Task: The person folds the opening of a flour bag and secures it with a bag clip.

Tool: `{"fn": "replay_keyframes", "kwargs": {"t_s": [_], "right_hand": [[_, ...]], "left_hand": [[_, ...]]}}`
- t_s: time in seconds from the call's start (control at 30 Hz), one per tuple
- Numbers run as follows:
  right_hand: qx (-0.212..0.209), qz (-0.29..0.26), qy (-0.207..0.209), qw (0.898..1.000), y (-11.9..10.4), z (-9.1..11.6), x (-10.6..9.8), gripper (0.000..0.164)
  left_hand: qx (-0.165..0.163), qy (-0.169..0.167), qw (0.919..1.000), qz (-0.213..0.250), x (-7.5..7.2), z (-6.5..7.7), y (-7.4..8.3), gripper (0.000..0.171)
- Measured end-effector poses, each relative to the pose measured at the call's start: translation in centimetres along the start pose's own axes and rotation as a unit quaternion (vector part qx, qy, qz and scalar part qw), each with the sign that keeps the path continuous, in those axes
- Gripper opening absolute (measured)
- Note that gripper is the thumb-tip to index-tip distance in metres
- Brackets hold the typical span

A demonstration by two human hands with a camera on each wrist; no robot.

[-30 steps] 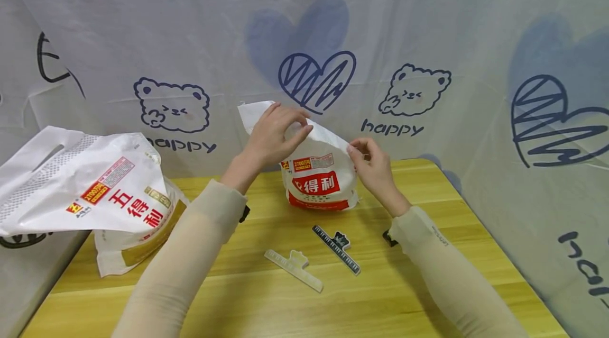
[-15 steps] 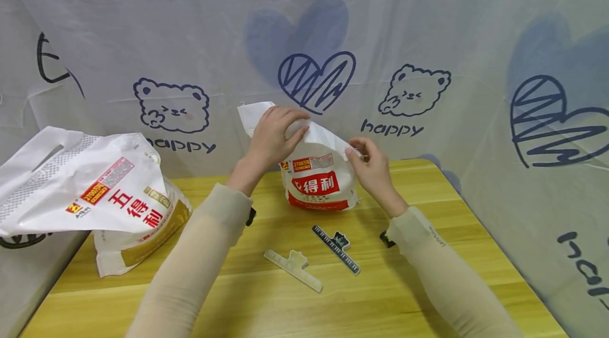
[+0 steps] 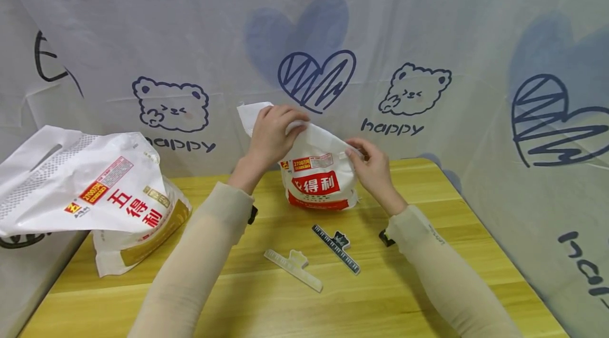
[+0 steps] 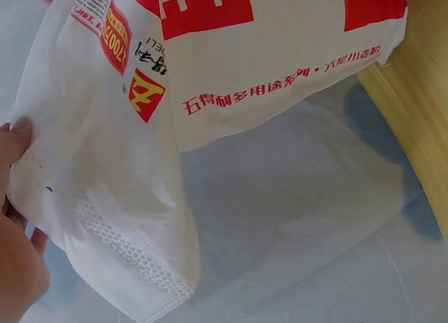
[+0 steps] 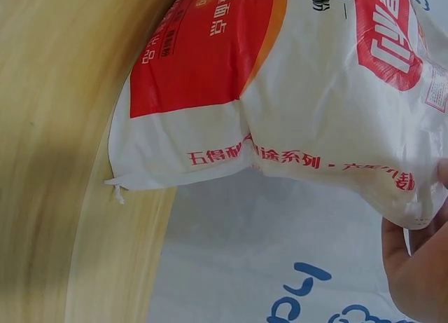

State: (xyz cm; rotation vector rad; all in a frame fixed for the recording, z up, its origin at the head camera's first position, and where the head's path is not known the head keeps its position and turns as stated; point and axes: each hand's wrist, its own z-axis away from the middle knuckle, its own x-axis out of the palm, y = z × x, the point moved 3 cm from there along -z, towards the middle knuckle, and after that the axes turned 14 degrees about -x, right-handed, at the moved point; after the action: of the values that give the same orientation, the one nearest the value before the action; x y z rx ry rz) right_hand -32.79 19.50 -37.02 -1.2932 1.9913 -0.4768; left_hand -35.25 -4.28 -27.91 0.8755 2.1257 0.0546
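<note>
Head view: the left grip point(image 3: 276, 134) and right grip point(image 3: 373, 169) each hold the upper part of the red-printed bag point(image 3: 319, 192), which stands below and between them on the tabletop point(image 3: 380, 301).

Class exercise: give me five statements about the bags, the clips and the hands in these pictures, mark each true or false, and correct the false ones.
1. The left hand and right hand both hold the red-labelled bag. True.
2. In the head view, the pale clip lies left of the dark clip. True.
3. The dark clip is fastened on the red-labelled bag. False: it lies on the table.
4. In the head view, the gold-banded bag is left of the red-labelled bag. True.
5. The right hand holds the pale clip. False: it pinches the red-labelled bag's edge.
</note>
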Motion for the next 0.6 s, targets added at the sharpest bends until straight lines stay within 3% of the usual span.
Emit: {"fn": "replay_keyframes", "kwargs": {"t_s": [0.6], "right_hand": [[-0.026,0.028,0.029,0.999,-0.22,0.39,-0.23,0.024]], "left_hand": [[-0.017,-0.013,0.9998,-0.004,-0.03,-0.11,0.21,0.011]]}}
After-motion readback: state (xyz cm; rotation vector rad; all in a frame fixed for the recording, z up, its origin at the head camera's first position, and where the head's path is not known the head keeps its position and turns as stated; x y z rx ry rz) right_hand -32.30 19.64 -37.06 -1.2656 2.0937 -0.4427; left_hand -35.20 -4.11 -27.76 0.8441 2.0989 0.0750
